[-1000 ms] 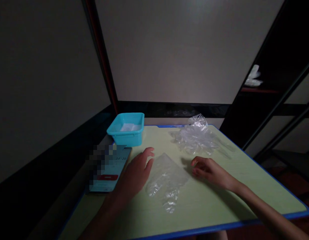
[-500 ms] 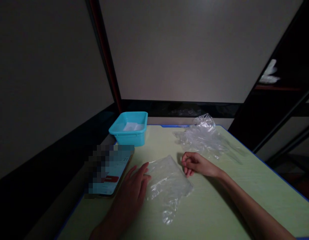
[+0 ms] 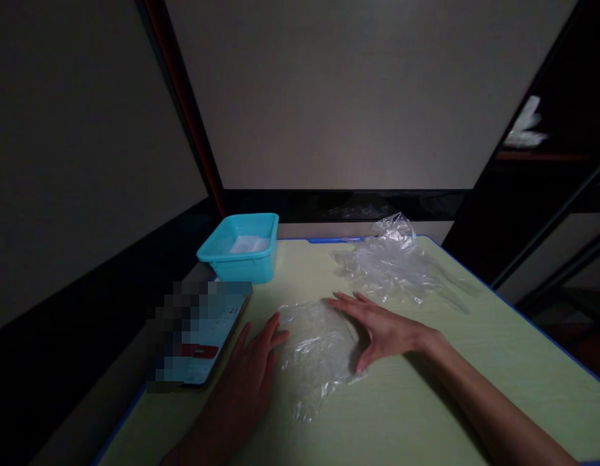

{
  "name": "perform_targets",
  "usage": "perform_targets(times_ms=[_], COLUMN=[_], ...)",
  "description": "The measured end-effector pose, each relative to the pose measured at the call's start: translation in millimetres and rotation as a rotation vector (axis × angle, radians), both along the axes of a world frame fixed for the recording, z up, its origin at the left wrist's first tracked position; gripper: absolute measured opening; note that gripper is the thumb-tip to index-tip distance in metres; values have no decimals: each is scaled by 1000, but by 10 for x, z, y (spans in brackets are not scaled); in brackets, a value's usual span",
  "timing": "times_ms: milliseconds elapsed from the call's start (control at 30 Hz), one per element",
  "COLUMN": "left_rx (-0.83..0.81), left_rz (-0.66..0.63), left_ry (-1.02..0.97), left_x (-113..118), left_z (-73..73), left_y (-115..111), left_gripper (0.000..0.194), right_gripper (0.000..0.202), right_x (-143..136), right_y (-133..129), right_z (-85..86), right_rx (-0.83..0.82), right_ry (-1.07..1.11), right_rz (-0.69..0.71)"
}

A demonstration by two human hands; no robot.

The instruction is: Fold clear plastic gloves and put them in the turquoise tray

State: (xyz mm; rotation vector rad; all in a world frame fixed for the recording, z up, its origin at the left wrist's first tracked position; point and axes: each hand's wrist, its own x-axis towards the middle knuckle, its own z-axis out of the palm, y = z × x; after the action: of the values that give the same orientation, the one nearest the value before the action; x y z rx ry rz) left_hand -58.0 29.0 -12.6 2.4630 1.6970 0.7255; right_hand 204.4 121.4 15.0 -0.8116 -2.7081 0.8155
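A clear plastic bag (image 3: 316, 349) lies crinkled on the pale green table (image 3: 401, 414), between my two hands. At its left edge is my left hand (image 3: 254, 362), fingers apart, with the fingertips by the plastic. My right hand (image 3: 377, 327) is spread over the bag's right side, thumb and fingers wide apart, the tips on or just above the plastic. Neither hand grips anything.
A pile of clear plastic (image 3: 394, 262) sits at the table's back right. At the back left stands a turquoise basket (image 3: 244, 266) with something white inside. A phone (image 3: 207, 336), partly pixelated, lies left of my left hand. White items (image 3: 525, 129) rest on a shelf at right.
My right hand has opened from a loose curl and moved left onto the bag's right side. The bag looks more bunched. The whole view has shifted slightly.
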Motion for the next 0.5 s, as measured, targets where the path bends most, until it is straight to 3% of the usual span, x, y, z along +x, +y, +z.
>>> perform_targets(times_ms=[133, 500], left_rx=[0, -18], left_rz=[10, 33], left_ry=[-10, -43], left_x=[-8, -17], left_z=[-20, -44], left_y=[-4, -8], left_gripper=[48, 46], right_gripper=[111, 115], right_x=[34, 62], right_y=[32, 46], right_z=[-69, -87], right_rx=[3, -10], right_ry=[-110, -155], right_rz=[4, -23])
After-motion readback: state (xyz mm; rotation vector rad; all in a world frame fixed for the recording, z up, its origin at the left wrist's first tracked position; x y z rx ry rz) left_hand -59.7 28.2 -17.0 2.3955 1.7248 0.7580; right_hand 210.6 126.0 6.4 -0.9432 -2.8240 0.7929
